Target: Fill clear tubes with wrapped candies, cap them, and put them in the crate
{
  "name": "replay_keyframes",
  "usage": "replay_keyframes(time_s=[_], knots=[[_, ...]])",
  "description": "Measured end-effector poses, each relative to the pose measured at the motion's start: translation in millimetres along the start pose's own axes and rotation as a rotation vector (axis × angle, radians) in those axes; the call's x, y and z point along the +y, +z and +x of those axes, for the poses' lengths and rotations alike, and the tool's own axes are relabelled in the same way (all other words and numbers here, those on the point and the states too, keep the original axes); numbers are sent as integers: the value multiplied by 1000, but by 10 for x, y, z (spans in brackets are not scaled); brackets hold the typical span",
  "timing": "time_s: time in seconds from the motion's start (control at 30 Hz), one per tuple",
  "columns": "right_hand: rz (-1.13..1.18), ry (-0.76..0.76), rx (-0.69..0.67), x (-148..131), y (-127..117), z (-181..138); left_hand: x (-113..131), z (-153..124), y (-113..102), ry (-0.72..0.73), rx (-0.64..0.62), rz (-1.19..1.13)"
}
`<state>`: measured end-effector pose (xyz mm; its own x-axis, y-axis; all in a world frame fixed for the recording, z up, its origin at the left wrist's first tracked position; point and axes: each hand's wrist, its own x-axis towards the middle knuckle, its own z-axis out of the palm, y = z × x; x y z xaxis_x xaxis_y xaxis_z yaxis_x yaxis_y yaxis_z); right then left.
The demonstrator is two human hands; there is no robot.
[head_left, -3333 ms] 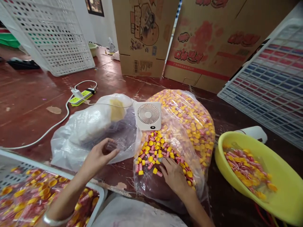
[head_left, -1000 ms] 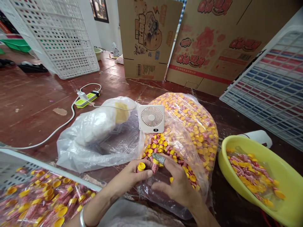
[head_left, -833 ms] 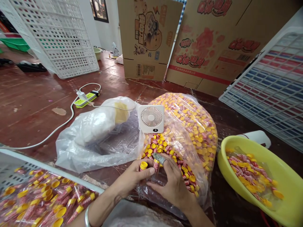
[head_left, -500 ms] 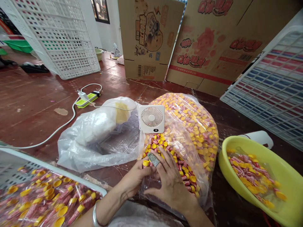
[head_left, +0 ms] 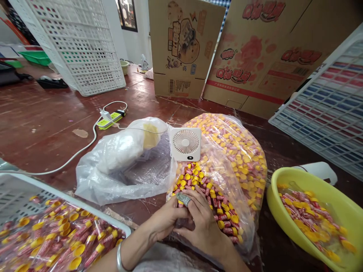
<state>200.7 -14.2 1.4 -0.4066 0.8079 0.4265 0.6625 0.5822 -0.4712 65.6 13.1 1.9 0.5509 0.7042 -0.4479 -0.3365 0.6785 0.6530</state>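
My left hand (head_left: 167, 219), with a silver bangle at the wrist, is closed in a pinch on a small yellow-capped tube, mostly hidden by the fingers. Against it, my right hand (head_left: 202, 224) is curled, a grey wrap (head_left: 183, 198) round its index finger; what its fingertips grip is hidden. Both hands are over the mouth of a large clear plastic bag (head_left: 249, 223). Loose red-patterned tubes with yellow caps (head_left: 224, 217) spill from it just beyond my fingers. A small white fan (head_left: 185, 144) stands upright behind these tubes.
At lower left, a white basket (head_left: 124, 229) holds bagged capped tubes. To the right, a yellow basin (head_left: 273, 189) contains more. A clear bag (head_left: 93, 181) lies left of the fan, near a power strip (head_left: 112, 119) and its cord. Cardboard boxes (head_left: 187, 83) and a white crate (head_left: 85, 88) stand behind.
My right hand's spread fingers have curled in and drawn closer to my left hand. The yellow cap at the left fingertips is now mostly covered. The whole view has shifted slightly.
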Motion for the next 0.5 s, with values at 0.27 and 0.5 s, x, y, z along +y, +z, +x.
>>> replay_keyframes(time_s=[0.27,0.5], knots=[[-206,132,-37,210,-311,-229,536,88,-285,330,191,1024],[-456,394,-156,601,-259,-611,926,618,-775,235,583,1628]])
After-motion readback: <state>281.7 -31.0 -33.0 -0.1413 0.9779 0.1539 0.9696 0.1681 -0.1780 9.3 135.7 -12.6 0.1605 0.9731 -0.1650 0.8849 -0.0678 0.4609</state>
